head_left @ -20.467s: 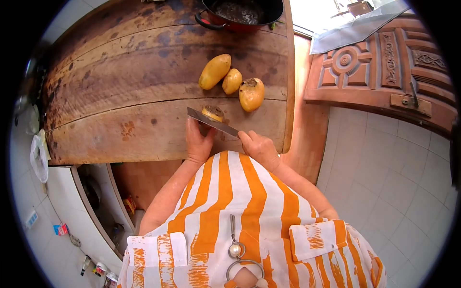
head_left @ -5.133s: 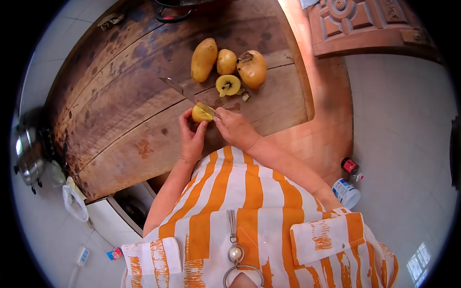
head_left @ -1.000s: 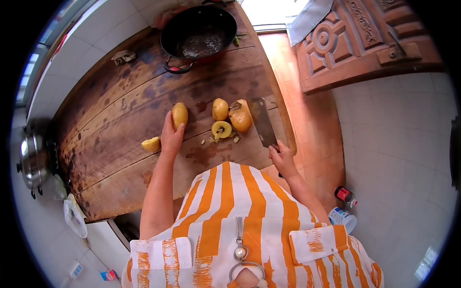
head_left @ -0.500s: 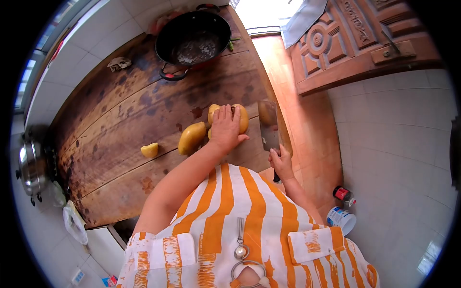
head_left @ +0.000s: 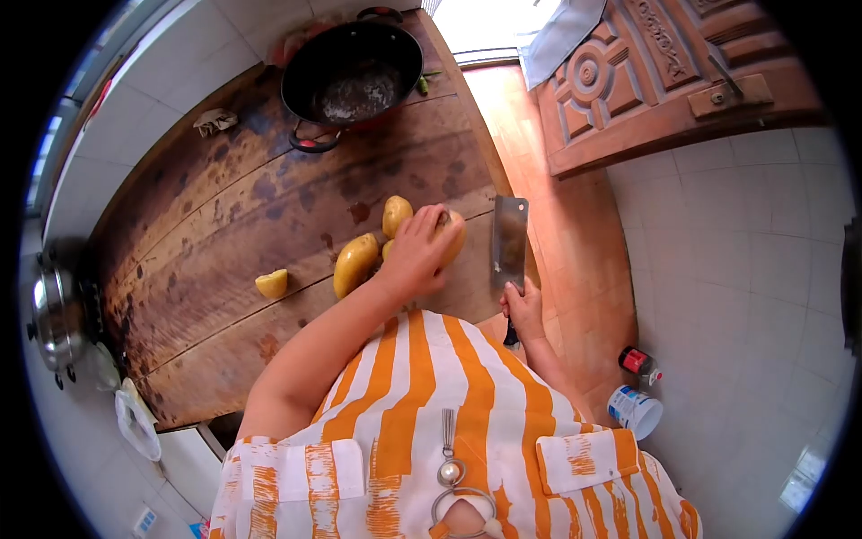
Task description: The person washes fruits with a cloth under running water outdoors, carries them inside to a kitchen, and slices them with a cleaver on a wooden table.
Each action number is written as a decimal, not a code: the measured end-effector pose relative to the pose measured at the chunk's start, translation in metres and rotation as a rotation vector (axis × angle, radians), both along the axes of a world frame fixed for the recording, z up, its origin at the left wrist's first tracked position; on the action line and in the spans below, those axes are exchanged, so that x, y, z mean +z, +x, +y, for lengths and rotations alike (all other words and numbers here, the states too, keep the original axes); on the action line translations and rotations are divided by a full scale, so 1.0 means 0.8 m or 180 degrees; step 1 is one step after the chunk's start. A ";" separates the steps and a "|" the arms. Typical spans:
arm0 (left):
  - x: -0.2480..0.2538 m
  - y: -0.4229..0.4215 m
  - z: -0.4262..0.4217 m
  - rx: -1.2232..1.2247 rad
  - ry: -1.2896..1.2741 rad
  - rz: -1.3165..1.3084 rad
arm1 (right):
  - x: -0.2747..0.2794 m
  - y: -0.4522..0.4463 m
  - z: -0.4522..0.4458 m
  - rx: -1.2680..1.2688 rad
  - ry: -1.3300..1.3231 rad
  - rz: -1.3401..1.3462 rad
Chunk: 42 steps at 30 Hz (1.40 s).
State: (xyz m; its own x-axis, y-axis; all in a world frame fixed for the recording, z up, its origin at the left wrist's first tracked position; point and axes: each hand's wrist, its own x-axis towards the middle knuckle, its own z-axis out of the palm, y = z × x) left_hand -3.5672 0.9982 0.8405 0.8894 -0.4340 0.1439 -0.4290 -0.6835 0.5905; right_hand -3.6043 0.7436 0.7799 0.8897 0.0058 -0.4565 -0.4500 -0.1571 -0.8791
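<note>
The table (head_left: 206, 310) is supporting the potatoes. The right hand (head_left: 524, 308) is gripping the cleaver (head_left: 510, 242); its blade is overlapping the table's right edge in view, so a slackening grip could be risking a fall. The left hand (head_left: 418, 250) is covering the large potato (head_left: 457, 235), near the blade; finger closure cannot be told, and a loose hold could be inviting rolling. The long potato (head_left: 356, 265) and small potato (head_left: 397, 215) are lying nearby, possibly rolling if nudged. The cut piece (head_left: 271, 284) is lying well apart.

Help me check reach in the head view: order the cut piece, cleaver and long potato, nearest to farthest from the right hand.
1. Cleaver, gripped in the right hand.
2. Long potato, to the hand's left.
3. Cut piece, farther left, lying apart.
</note>
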 end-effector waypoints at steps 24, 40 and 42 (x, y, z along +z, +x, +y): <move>-0.033 -0.245 0.131 0.2315 -0.0209 0.0810 | 0.037 0.000 0.080 0.1613 -0.1012 -0.1003; -0.055 -0.236 0.133 0.2108 -0.0467 0.0783 | 0.048 -0.028 0.150 0.3468 -0.1468 -0.2727; -0.066 -0.236 0.127 0.2463 -0.0489 0.0837 | 0.048 -0.033 0.157 0.3591 -0.1456 -0.2648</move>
